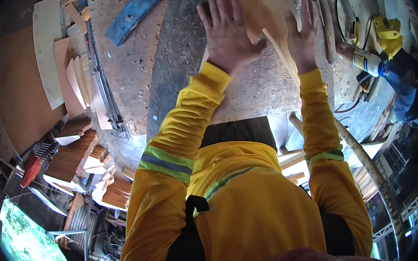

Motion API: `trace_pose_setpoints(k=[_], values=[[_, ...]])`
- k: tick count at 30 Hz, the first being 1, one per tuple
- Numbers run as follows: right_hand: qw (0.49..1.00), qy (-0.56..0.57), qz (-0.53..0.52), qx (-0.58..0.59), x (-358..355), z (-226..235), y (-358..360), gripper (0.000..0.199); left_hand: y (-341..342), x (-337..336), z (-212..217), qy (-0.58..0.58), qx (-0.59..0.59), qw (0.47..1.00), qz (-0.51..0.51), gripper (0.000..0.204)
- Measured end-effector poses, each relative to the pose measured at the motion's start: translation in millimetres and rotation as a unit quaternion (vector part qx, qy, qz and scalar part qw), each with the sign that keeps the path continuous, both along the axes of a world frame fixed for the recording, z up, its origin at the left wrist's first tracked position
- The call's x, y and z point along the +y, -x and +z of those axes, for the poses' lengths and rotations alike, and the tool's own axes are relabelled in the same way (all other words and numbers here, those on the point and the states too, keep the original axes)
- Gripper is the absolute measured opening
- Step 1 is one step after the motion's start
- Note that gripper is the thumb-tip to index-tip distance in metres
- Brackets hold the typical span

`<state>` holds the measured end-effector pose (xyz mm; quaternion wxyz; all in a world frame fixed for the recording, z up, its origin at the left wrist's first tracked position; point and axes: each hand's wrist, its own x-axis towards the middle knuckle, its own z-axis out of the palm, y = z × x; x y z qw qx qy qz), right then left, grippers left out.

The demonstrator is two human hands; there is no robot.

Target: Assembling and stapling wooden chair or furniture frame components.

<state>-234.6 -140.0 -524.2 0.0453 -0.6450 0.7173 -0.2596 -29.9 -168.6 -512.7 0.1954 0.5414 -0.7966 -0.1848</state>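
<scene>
My left hand [230, 38] is open, its fingers spread and pointing to the far side of the worktable [251, 96]. The palm is over the left edge of a pale wooden board [247, 1]; whether it presses down, I cannot tell. Further right, my right hand [304, 43] is also open, with straight fingers and the thumb apart. It is beside a second light board [280, 8], whose long edge runs toward me between the two hands. Both boards reach past the upper rim of the picture.
A blue-painted plank [135, 14] lies on the table at the far left. Stacked boards and reddish-brown offcuts [73, 156] crowd the left side. To the right are a bottle [366, 60], a yellow tool [388, 27] and cables. A slanting pole [368, 160] stands near my right arm.
</scene>
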Motion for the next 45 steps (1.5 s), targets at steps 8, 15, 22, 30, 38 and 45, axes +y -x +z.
trace_pose_setpoints(k=[8, 15, 22, 30, 38, 45], values=[[0.998, 0.003, 0.004, -0.06, 47, -15, 9, 0.073, 18, -67, 1, -0.014, -0.044, 0.999, -0.002, 0.135], [0.998, 0.03, -0.001, -0.057, 50, -25, 9, 0.074, 21, -95, -45, 0.038, -0.001, 0.999, 0.019, 0.148], [0.999, 0.031, -0.004, -0.017, 47, -24, 5, 0.084, 10, -65, -50, 0.149, -0.019, 0.988, -0.029, 0.158], [0.988, 0.09, -0.033, -0.117, 43, -5, -11, 0.069, 22, -58, -12, -0.028, -0.175, 0.984, -0.003, 0.152], [0.999, -0.027, -0.027, -0.035, 33, -12, -7, 0.107, 3, 20, -2, 0.012, -0.08, 0.997, 0.019, 0.128], [0.992, -0.096, -0.061, -0.052, 12, -18, -14, 0.124, -5, 24, -18, 0.039, -0.038, 0.998, 0.015, 0.118]])
